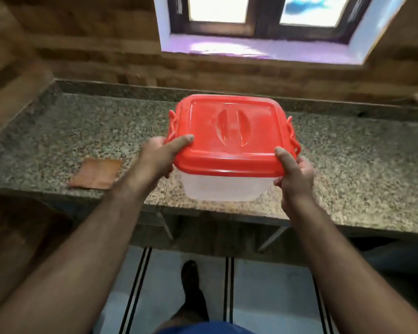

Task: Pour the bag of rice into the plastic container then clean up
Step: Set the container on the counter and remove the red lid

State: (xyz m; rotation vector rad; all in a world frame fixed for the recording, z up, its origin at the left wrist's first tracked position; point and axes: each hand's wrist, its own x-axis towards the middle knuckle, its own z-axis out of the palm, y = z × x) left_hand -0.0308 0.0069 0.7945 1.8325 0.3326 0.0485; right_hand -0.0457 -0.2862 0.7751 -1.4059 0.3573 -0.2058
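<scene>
left hand: gripping the clear plastic container, thumb on its red lid
right hand: same grip, opposite side
under it: speckled granite counter

Both bare forearms reach forward, converging; left hand grips left near corner of plastic container, thumb lying flat on red lid, fingers curled underneath, out of sight; right hand grips right near corner, thumb pressed on lid rim, fingers wrapped round side; one foot visible below, between arms.
</scene>
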